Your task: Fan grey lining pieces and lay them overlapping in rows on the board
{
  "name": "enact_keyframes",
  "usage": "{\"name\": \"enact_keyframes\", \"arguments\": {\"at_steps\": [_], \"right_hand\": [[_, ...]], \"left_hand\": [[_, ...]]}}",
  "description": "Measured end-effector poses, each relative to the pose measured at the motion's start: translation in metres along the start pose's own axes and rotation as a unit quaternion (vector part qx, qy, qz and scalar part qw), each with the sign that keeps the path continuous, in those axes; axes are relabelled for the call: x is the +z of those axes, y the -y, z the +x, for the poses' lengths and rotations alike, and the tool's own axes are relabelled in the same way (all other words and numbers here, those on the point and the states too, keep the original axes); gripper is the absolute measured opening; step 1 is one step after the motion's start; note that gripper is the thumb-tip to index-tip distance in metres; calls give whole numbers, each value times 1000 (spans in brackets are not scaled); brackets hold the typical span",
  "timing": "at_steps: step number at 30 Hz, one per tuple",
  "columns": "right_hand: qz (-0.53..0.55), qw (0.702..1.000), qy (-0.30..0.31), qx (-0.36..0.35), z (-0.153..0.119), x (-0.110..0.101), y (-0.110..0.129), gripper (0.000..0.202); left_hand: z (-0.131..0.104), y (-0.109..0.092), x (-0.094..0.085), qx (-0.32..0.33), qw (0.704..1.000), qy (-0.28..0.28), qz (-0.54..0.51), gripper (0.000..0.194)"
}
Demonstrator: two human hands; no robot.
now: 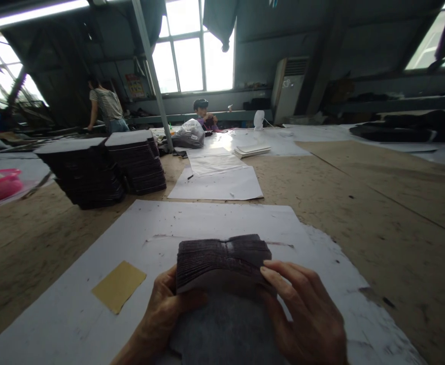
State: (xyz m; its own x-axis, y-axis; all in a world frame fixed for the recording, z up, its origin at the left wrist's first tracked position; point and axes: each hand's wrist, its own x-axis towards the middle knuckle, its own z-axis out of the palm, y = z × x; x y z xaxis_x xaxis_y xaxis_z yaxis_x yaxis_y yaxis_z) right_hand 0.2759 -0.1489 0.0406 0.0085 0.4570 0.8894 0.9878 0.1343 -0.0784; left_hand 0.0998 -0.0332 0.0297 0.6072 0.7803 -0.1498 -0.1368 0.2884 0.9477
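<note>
A thick stack of dark grey fabric pieces (222, 304) stands on the white paper sheet (138, 238) in front of me. Its far edge shows many thin layers, pinched together near the middle. My left hand (165, 304) grips the stack's left side, with the thumb across the top. Against the right side, my right hand (302, 304) has its fingers along the layered edge and its thumb near the top face. The stack's underside is hidden. To the left of my left hand lies a tan square card (119, 287), apart from the stack.
Two tall stacks of dark fabric pieces (89, 175) stand at the left, near a pink basin (1, 185). More paper sheets (216, 183) and a plastic bag (190, 134) lie farther back. A metal pole (151, 71) rises there. Two people are in the background.
</note>
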Motion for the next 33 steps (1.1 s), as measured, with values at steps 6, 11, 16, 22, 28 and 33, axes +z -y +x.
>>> {"name": "enact_keyframes", "arguments": {"at_steps": [6, 11, 16, 22, 28, 33], "right_hand": [[87, 996, 0, 16, -3, -6, 5, 26], [121, 986, 61, 101, -3, -8, 6, 29], [160, 968, 94, 168, 0, -7, 2, 20], [142, 987, 79, -16, -8, -2, 8, 28], [208, 972, 82, 75, -23, 9, 14, 41], [302, 878, 153, 338, -16, 8, 16, 37]], "left_hand": [[-5, -7, 8, 2, 999, -34, 15, 25], [-7, -9, 9, 17, 1000, -23, 10, 24], [-5, -7, 7, 7, 1000, -29, 6, 27], [2, 3, 1, -43, 998, -4, -52, 25], [4, 2, 1, -53, 995, 3, -87, 26], [6, 6, -3, -71, 994, 24, -77, 37]]}}
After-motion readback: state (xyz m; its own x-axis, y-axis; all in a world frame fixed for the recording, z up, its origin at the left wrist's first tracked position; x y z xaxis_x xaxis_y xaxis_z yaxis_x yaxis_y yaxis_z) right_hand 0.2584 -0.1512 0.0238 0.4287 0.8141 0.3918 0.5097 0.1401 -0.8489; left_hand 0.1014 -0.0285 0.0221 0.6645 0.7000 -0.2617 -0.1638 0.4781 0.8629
